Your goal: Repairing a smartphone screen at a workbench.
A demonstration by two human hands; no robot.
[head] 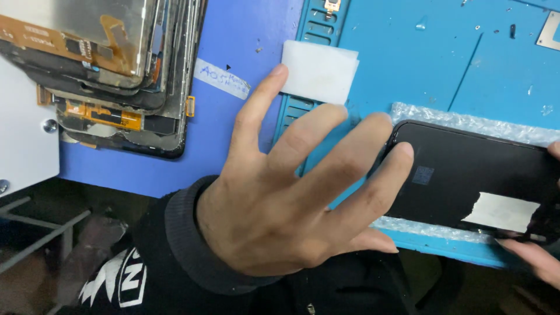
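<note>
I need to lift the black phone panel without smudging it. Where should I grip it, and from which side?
Likely by its long edges near the left end, from the left: the panel lies flat on bubble wrap, and the right hand already holds the right end.

Black screen panel (466, 175) bearing white label (503, 212); stacked screens (111, 64) top-left.

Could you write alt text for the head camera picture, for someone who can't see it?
A person's left hand, fingers spread, reaches over a blue work mat toward a black phone screen panel lying on bubble wrap, while the right hand holds the panel's far end. A stack of removed screens lies at upper left, a white wipe above the fingers.
</note>
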